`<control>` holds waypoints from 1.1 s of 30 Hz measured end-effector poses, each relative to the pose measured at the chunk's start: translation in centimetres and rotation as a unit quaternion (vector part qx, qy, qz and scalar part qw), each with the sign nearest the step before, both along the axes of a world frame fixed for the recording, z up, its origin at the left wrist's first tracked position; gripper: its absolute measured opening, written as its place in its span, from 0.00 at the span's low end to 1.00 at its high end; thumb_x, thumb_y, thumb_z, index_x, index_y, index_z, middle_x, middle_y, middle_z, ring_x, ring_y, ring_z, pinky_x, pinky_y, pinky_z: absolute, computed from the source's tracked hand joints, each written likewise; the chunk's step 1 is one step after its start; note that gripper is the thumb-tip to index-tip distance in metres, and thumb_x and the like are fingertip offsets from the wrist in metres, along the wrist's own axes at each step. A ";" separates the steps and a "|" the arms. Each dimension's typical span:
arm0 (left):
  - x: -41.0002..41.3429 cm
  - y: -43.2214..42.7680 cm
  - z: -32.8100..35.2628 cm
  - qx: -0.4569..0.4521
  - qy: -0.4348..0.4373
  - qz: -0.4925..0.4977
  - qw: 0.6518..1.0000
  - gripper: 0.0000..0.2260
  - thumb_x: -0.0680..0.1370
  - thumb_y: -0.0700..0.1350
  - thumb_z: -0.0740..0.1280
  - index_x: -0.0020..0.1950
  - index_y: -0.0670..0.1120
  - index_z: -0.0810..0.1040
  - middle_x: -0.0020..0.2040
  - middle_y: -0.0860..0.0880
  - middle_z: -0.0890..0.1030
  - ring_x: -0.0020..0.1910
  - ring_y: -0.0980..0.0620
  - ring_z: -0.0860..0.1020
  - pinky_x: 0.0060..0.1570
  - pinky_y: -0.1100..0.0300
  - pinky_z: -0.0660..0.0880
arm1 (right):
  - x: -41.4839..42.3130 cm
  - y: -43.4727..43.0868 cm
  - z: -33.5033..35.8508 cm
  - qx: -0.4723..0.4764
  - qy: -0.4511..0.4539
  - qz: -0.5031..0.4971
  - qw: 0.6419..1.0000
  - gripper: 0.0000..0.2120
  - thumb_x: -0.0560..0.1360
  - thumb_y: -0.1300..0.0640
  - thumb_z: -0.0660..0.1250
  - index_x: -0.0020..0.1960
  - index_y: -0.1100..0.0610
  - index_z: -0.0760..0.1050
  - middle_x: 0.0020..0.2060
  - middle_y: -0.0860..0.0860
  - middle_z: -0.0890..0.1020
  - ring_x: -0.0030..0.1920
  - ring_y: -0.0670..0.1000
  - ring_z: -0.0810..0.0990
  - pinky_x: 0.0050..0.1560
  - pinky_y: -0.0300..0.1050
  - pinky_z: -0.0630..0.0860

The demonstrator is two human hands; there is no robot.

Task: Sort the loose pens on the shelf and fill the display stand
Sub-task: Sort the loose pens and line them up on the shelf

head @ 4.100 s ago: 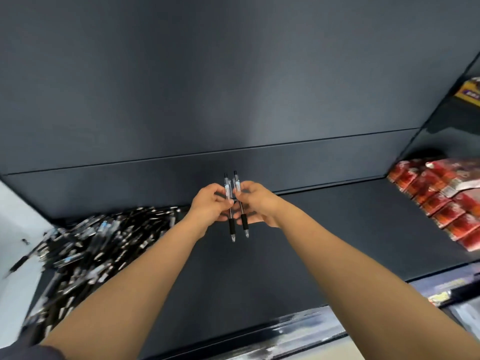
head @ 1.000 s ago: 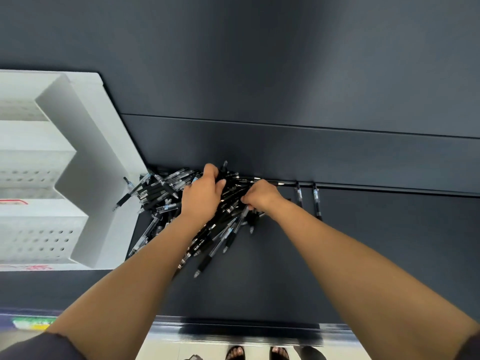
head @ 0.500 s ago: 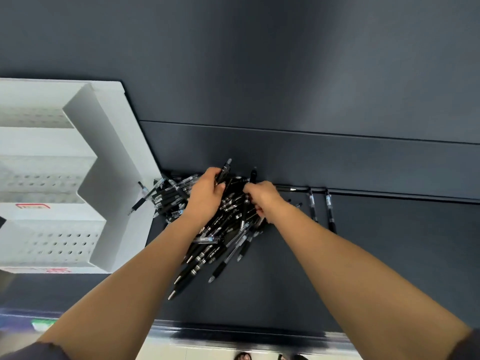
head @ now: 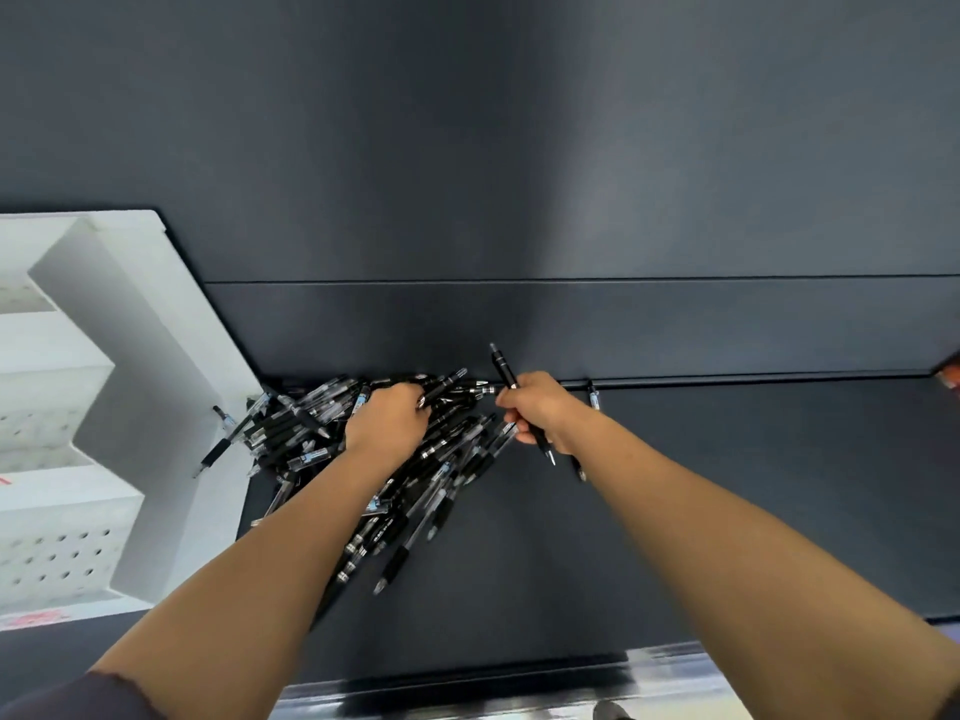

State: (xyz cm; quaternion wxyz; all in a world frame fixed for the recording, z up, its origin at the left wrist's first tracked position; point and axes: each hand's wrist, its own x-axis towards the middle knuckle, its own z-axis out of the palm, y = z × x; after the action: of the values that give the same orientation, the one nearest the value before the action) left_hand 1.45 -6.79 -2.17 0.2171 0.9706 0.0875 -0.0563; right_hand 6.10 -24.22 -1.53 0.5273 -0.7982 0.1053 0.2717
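A heap of loose black and clear pens [head: 415, 475] lies on the dark shelf [head: 675, 511] against its back wall. My left hand [head: 387, 426] is down in the heap, fingers curled round a black pen [head: 444, 383] whose end sticks up to the right. My right hand [head: 537, 407] grips another black pen [head: 504, 368], lifted at the heap's right edge with its tip pointing down. The white tiered display stand [head: 135, 387] stands at the left, and one pen [head: 221, 441] leans on its side wall.
A single pen [head: 593, 394] lies at the shelf's back edge just right of my right hand. A red package [head: 950, 374] peeks in at the far right. The shelf's front lip [head: 467, 688] runs along the bottom.
Earlier I held two pens up together; since then both hands went into the heap. In the last half second my right hand has lifted a black pen clear of the pile.
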 end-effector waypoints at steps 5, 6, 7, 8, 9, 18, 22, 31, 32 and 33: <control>0.7 -0.4 -0.9 0.116 -0.007 -0.047 0.992 0.09 0.79 0.41 0.62 0.55 0.41 0.77 0.56 0.43 0.72 0.57 0.42 0.73 0.50 0.47 0.75 | 0.3 -0.3 -0.1 -0.003 0.003 0.013 1.000 0.09 0.79 0.61 0.61 0.56 0.52 0.63 0.32 0.52 0.74 0.28 0.46 0.68 0.32 0.39 0.72; 0.9 -0.4 -1.2 0.133 0.000 -0.055 0.990 0.09 0.79 0.41 0.62 0.56 0.41 0.77 0.56 0.43 0.70 0.58 0.42 0.72 0.50 0.48 0.76 | 0.4 -0.4 -0.2 -0.002 0.007 0.016 1.000 0.10 0.79 0.61 0.61 0.56 0.52 0.63 0.32 0.52 0.74 0.28 0.46 0.67 0.32 0.38 0.72; 1.1 -0.4 -1.4 0.141 0.008 -0.059 0.988 0.09 0.78 0.41 0.63 0.56 0.41 0.77 0.57 0.43 0.70 0.59 0.43 0.71 0.50 0.48 0.76 | 0.4 -0.4 -0.3 0.000 0.011 0.019 1.000 0.10 0.79 0.60 0.61 0.56 0.52 0.62 0.32 0.52 0.74 0.27 0.46 0.67 0.32 0.38 0.71; 1.2 -0.5 -1.7 0.143 0.015 -0.059 0.988 0.09 0.78 0.42 0.64 0.57 0.42 0.77 0.58 0.43 0.69 0.59 0.43 0.70 0.49 0.49 0.76 | 0.4 -0.4 -0.3 0.003 0.013 0.022 1.000 0.10 0.79 0.60 0.61 0.57 0.52 0.62 0.32 0.52 0.74 0.27 0.46 0.67 0.31 0.38 0.71; 1.3 -0.6 -1.9 0.146 0.021 -0.061 0.987 0.09 0.78 0.43 0.65 0.57 0.42 0.77 0.59 0.44 0.69 0.60 0.43 0.70 0.48 0.50 0.75 | 0.4 -0.5 -0.4 0.003 0.014 0.026 1.000 0.09 0.79 0.60 0.61 0.57 0.53 0.63 0.32 0.52 0.73 0.27 0.46 0.67 0.31 0.38 0.71; 3.0 -2.6 1.3 0.098 -0.123 -0.082 0.984 0.13 0.78 0.51 0.63 0.58 0.44 0.72 0.39 0.48 0.71 0.52 0.45 0.74 0.37 0.53 0.70 | 1.0 -0.9 0.1 0.040 -0.012 0.009 0.999 0.04 0.80 0.59 0.60 0.47 0.56 0.71 0.34 0.52 0.75 0.30 0.47 0.72 0.33 0.39 0.74; 4.7 -4.9 4.5 -0.082 -0.123 -0.047 0.988 0.11 0.79 0.50 0.61 0.57 0.45 0.74 0.45 0.45 0.81 0.48 0.45 0.78 0.42 0.53 0.72 | 1.3 -1.6 2.0 0.102 -0.038 0.007 0.994 0.08 0.81 0.58 0.60 0.57 0.58 0.72 0.39 0.52 0.78 0.36 0.47 0.77 0.37 0.38 0.77; 6.1 -14.2 5.5 -0.504 -0.040 0.075 0.859 0.05 0.80 0.41 0.61 0.44 0.45 0.72 0.31 0.51 0.73 0.21 0.60 0.72 0.19 0.68 0.67 | 1.0 -8.9 4.6 0.202 -0.025 0.043 0.978 0.06 0.82 0.58 0.56 0.52 0.56 0.72 0.44 0.52 0.82 0.45 0.52 0.81 0.48 0.48 0.77; 6.3 -15.7 5.4 -0.511 -0.025 0.075 0.856 0.06 0.80 0.41 0.61 0.43 0.46 0.71 0.31 0.51 0.72 0.18 0.60 0.71 0.18 0.68 0.67 | 0.9 -10.2 4.6 0.198 -0.021 0.040 0.979 0.07 0.82 0.58 0.57 0.50 0.56 0.72 0.42 0.51 0.82 0.42 0.50 0.80 0.48 0.48 0.77; 6.5 -17.0 5.2 -0.513 -0.014 0.073 0.855 0.05 0.80 0.41 0.61 0.44 0.46 0.71 0.31 0.50 0.72 0.17 0.61 0.70 0.18 0.68 0.67 | 0.8 -11.4 4.5 0.194 -0.019 0.035 0.980 0.08 0.82 0.59 0.57 0.47 0.55 0.73 0.40 0.50 0.81 0.38 0.49 0.79 0.46 0.47 0.77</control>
State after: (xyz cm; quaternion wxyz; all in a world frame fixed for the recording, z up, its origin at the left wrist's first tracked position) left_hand 7.98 -23.83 3.03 0.6890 0.7129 0.1140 -0.0631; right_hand 6.93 -35.62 2.98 0.6643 -0.6889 0.0128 0.2898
